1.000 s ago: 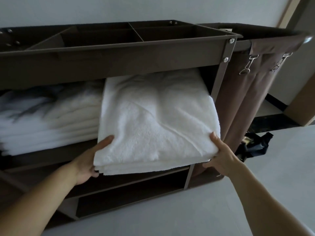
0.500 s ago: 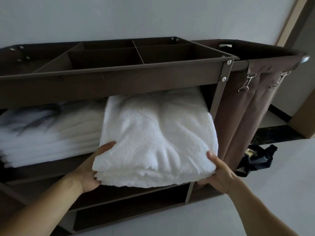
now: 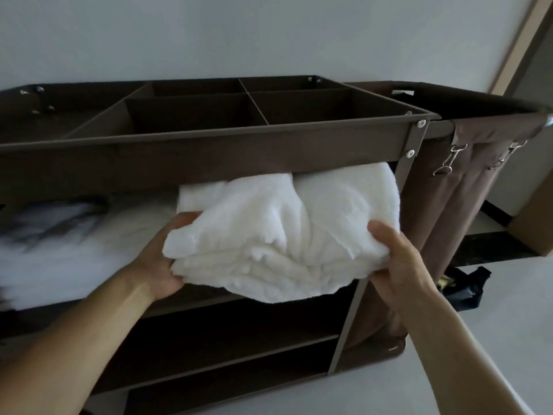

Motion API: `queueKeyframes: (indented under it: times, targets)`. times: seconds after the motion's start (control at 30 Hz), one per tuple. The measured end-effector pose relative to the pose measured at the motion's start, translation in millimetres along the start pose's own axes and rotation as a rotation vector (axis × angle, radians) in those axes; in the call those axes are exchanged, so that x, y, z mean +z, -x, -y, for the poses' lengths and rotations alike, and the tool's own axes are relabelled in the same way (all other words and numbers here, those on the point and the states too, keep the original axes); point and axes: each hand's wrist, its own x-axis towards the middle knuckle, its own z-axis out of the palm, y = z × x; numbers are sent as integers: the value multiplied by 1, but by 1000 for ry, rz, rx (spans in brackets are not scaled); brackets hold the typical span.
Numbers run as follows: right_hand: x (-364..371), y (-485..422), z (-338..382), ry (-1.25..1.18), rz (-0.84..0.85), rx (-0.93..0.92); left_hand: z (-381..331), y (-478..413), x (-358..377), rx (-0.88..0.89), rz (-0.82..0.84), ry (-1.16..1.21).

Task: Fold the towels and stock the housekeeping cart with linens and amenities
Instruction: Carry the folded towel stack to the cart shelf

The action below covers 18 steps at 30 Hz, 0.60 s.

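My left hand (image 3: 163, 265) and right hand (image 3: 395, 259) have fingers clamped on the folded towel stack (image 3: 284, 235), half onto the cart's upper shelf (image 3: 197, 304). Left of my fingers more towels (image 3: 59, 250) sit stocked; beyond, the top tray (image 3: 209, 139) looks empty, so amenities remain.

A plain pale wall (image 3: 239, 34) stands behind. The floor (image 3: 508, 295) is light grey. The light is dim.

You hold a stack of folded white towels (image 3: 287, 232) at the brown housekeeping cart (image 3: 209, 154), its far end pushed onto the upper shelf, its near edge bunched and sagging over the front. More white linens (image 3: 68, 250) lie blurred alongside.
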Motion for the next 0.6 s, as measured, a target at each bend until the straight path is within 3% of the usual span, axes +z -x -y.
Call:
queueKeyframes:
  times: [0.1,0.23,0.43,0.6]
  targets:
    - [19,-12,-19,68,-322,71,18,-4,-11,-29,-7,-41]
    - [50,-22,-25,-48,-685,167,24,-10,-12,-99,-44,-37]
    - [77,-40,1,-62,-864,91,5,-22,9,-18,17,53]
    - [66,-20,-30,-182,-908,180,28,-16,2,-149,-157,-35]
